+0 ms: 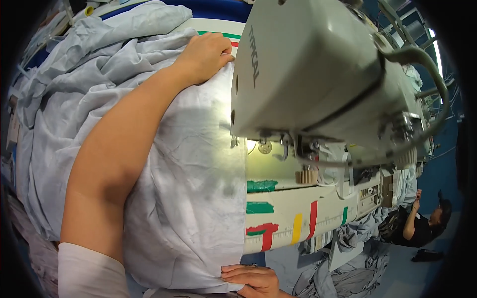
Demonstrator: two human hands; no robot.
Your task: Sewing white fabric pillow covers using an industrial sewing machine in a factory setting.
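A light grey-white cloth (198,164) is spread over the bed of a sewing machine (308,74), its straight right edge running alongside the needle area. My left hand (206,57) is closed on the far end of that edge, next to the machine head, with its arm lying across the cloth. At the near corner, by the front of the table, my right hand (253,279) pinches the same cloth between thumb and fingers. Below the machine head a lamp lights the presser foot area, which is partly hidden by the head.
Bunched cloth (84,89) fills the left side. The machine table (285,238) bears a ruler scale and green, red and yellow tape strips. A cable (422,57) curves off the machine. Grey garments (353,278) lie lower right, near another person (415,223) in dark clothes.
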